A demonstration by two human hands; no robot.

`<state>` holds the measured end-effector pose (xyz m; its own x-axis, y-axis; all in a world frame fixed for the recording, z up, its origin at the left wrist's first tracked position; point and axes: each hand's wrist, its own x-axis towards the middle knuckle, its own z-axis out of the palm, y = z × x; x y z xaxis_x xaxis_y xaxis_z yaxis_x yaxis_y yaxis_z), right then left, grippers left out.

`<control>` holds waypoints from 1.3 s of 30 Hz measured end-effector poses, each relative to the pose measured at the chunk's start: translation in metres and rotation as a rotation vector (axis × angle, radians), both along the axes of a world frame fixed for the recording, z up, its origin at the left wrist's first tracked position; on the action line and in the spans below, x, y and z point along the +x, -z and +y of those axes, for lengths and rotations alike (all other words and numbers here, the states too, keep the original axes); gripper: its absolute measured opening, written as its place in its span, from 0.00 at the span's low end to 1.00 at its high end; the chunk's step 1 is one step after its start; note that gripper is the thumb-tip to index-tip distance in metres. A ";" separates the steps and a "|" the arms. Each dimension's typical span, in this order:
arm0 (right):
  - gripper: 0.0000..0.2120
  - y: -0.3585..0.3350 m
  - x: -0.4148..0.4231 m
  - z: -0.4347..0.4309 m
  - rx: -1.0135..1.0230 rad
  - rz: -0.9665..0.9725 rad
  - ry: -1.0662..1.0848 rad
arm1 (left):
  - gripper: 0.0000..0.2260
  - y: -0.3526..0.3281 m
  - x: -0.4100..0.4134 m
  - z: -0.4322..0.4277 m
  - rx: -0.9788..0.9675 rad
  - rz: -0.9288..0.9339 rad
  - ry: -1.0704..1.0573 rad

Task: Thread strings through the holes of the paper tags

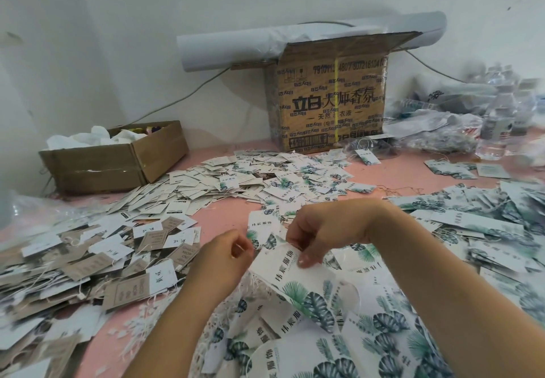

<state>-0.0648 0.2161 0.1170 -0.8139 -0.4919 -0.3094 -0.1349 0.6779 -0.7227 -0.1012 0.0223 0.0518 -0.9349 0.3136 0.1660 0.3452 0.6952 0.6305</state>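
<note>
My right hand (317, 236) pinches the top end of a long white paper tag (298, 284) printed with green leaves and dark characters, held tilted above the pile in front of me. My left hand (224, 255) sits just left of the tag's top corner, fingers curled, pinching a thin white string (240, 248) near the tag's hole. More leaf-print tags (368, 339) lie heaped under my forearms. A bunch of loose white strings (253, 286) lies below the held tag.
Piles of small white and brown tags (97, 259) cover the pink table (224, 218) on the left and middle. A low open carton (118, 156) stands far left, a tall printed carton (330, 97) at the back, water bottles (498, 124) far right.
</note>
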 end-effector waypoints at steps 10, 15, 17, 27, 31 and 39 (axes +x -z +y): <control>0.08 0.004 -0.001 -0.008 0.204 -0.025 -0.030 | 0.07 0.001 0.000 -0.016 -0.456 -0.163 0.046; 0.03 0.004 0.000 -0.011 0.322 -0.036 0.001 | 0.06 0.000 0.002 -0.016 -0.478 -0.108 0.029; 0.07 0.004 -0.001 -0.011 0.373 -0.038 0.010 | 0.06 0.001 0.002 -0.016 -0.477 -0.101 0.028; 0.11 0.008 -0.006 -0.011 0.393 0.181 0.148 | 0.08 -0.001 -0.003 -0.014 -0.294 0.019 0.038; 0.13 0.014 -0.012 -0.020 0.164 0.346 0.259 | 0.09 -0.004 -0.002 -0.010 -0.164 0.057 0.061; 0.10 0.027 -0.019 -0.032 -0.051 0.488 0.281 | 0.09 -0.012 0.000 -0.007 0.021 0.208 0.033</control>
